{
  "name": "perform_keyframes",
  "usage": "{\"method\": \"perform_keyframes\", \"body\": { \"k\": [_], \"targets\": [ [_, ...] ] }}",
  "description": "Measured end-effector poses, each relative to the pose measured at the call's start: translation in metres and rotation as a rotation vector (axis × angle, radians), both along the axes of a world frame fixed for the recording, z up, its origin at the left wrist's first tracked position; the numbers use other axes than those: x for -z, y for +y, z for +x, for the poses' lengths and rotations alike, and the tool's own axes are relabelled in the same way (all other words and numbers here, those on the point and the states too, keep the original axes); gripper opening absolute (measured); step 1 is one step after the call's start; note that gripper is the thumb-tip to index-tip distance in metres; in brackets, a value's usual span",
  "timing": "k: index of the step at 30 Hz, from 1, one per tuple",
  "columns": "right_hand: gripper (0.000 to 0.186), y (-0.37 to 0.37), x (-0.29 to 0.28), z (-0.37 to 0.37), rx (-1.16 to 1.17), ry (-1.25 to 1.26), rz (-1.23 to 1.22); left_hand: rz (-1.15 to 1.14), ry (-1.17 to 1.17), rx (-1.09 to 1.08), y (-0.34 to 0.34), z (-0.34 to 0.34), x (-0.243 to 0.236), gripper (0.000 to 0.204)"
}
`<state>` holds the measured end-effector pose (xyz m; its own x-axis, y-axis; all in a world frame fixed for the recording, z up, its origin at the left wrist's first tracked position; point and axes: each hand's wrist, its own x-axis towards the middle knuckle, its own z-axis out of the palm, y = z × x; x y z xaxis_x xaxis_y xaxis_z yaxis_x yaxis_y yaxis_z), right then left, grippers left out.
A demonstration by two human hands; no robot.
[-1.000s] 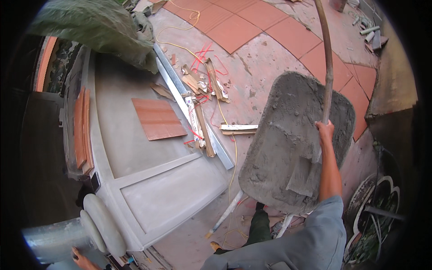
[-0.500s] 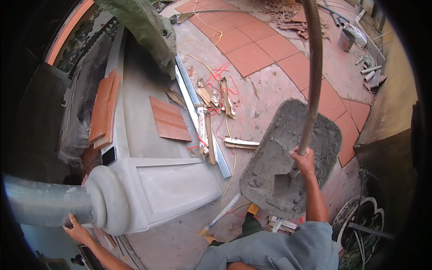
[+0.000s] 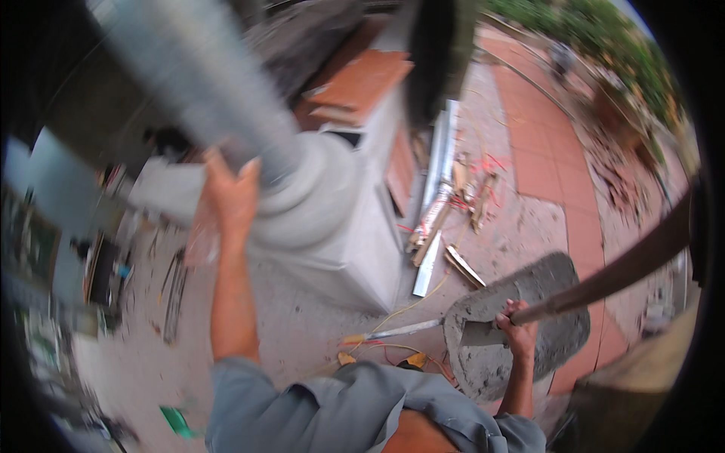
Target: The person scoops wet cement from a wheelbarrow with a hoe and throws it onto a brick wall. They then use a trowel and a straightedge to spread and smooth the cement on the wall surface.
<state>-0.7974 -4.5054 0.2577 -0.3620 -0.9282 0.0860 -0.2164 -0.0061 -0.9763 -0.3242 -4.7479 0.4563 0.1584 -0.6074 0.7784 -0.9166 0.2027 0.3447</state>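
My left hand (image 3: 232,192) lies against a grey round column (image 3: 219,83), just above its moulded base (image 3: 317,189). Its thumb and fingers are spread, not wrapped round anything. At the right, my right hand (image 3: 518,328) is closed round a long wooden handle (image 3: 604,285), low down near the tool's flat blade. That blade rests in wet grey mortar (image 3: 555,294) filling a wheelbarrow tray (image 3: 580,266). Mortar coats the blade, so I cannot tell whether it is a shovel or a hoe.
A grey pedestal (image 3: 366,257) carries the column base, with reddish tiles (image 3: 370,79) stacked on it. Metal strips (image 3: 438,174) and cardboard scraps (image 3: 483,200) lie beyond. A wheelbarrow handle (image 3: 400,331) and yellow cord (image 3: 434,288) are near my feet. Reddish tiles (image 3: 540,151) pave the far right floor.
The view has swung left, so the column now stands upper left and the wheelbarrow lower right. My left hand still touches the column; my right hand keeps its grip on the handle, which leans further right.
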Motion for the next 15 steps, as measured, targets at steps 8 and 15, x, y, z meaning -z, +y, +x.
{"method": "perform_keyframes", "body": {
  "k": [8, 15],
  "targets": [
    [0.019, 0.007, -0.047, 0.154, -0.294, 0.076, -0.047, 0.188, 0.183, 0.395, 0.060, 0.094, -0.022, 0.060],
    [0.018, -0.005, -0.062, 0.293, -0.503, 0.110, -0.030, 0.220, 0.195, 0.201, 0.149, 0.255, -0.001, 0.052]
  ]
}}
